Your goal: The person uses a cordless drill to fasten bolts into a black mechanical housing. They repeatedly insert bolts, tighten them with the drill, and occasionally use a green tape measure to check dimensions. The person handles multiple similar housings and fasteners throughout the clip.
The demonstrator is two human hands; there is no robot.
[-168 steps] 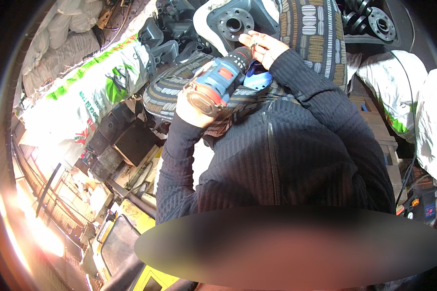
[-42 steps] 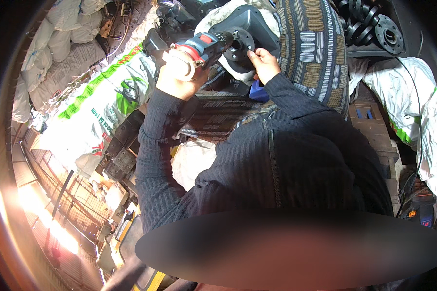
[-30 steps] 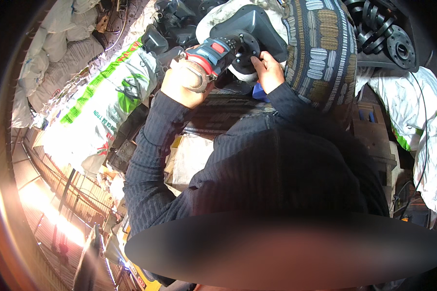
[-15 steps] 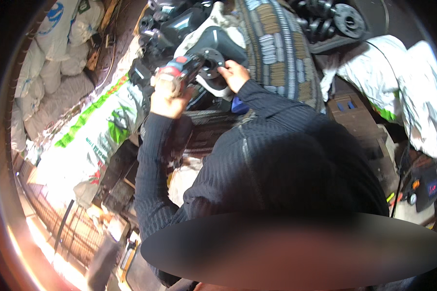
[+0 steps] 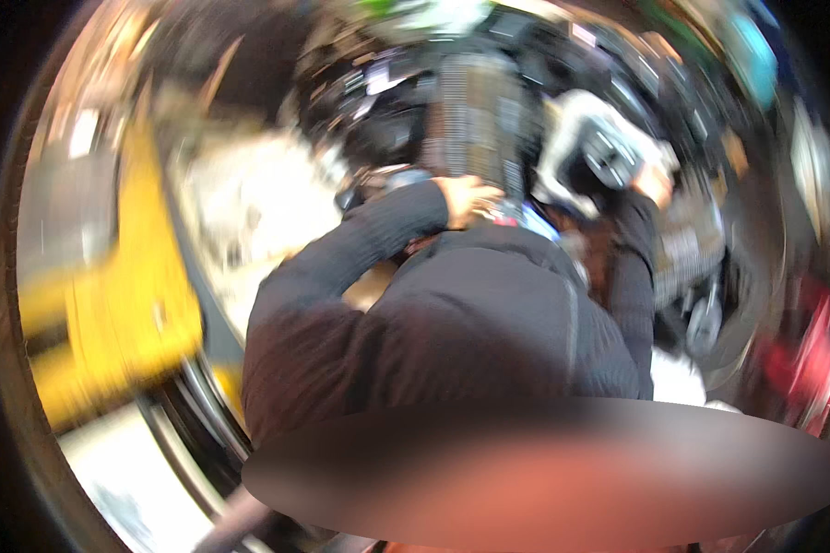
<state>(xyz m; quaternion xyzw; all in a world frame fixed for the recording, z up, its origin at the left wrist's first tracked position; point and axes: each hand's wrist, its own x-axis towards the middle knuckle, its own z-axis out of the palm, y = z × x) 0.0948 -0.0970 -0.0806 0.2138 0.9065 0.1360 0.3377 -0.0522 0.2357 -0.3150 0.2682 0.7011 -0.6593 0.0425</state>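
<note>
Motion blur smears much of the view. At the right, my right hand (image 5: pixel 653 182) is closed at the edge of a dark round flanged metal part (image 5: pixel 609 155). That part lies over a white cloth (image 5: pixel 555 152). My left hand (image 5: pixel 470 198) is close in front of my body, beside a patterned ribbed band (image 5: pixel 466 111) of a tyre-like shape. Its fingers point to the right, and a small red patch (image 5: pixel 505 220) shows by their tips. Blur hides whether they hold anything.
A yellow machine frame (image 5: pixel 129 276) stands on the left, with a pale whitish heap (image 5: pixel 258 198) beside it. Dark parts (image 5: pixel 383 129) are piled beyond my left hand. Something red (image 5: pixel 807 346) is at the far right.
The view has swung left, bringing the yellow frame in. My left hand has drawn back toward my body, and the red-and-dark power tool it held no longer shows clearly. My right hand stays at the flanged part.
</note>
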